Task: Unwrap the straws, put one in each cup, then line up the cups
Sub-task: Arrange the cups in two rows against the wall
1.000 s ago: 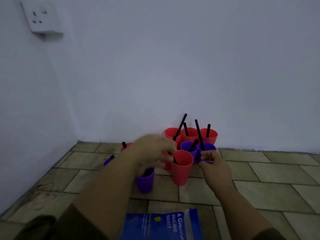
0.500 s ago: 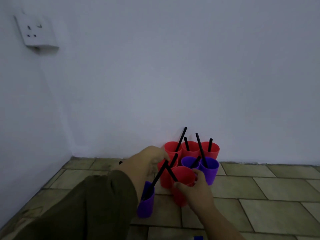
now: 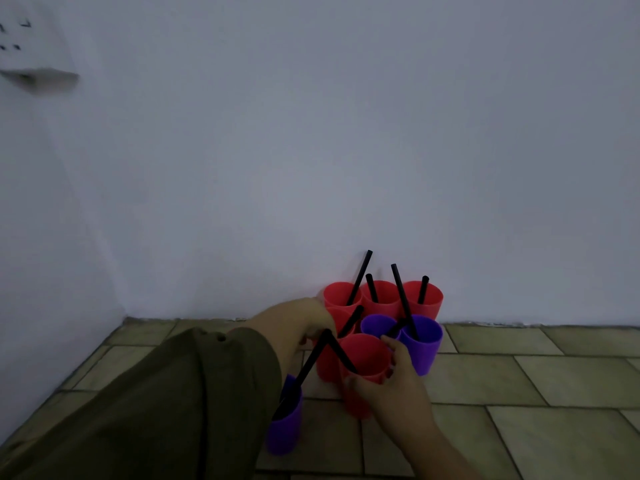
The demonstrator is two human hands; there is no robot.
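Your right hand [image 3: 391,386] gripped the front red plastic cup [image 3: 367,355] on the greenish stone-tiled floor [image 3: 519,375], red and purple cups [image 3: 420,337] holding black straws [image 3: 401,292] clustered against the plain white wall [image 3: 346,133], white socket plate [image 3: 31,46] upper left, your left hand [image 3: 294,323] beside them, grip unclear.

Wall [image 3: 346,150]: plain, pale, fills the view above and beyond the left hand [image 3: 294,327]. Side wall [image 3: 41,220]: meets it in a corner left of that hand. Socket [image 3: 27,46]: white, blurred, on the side wall, high and far left of the hand, cut by the frame edge. Floor [image 3: 519,375]: greenish tiles, dark grout, spreading right of the right hand [image 3: 398,393]. Seam [image 3: 519,325]: dark, rough, just beyond both hands.
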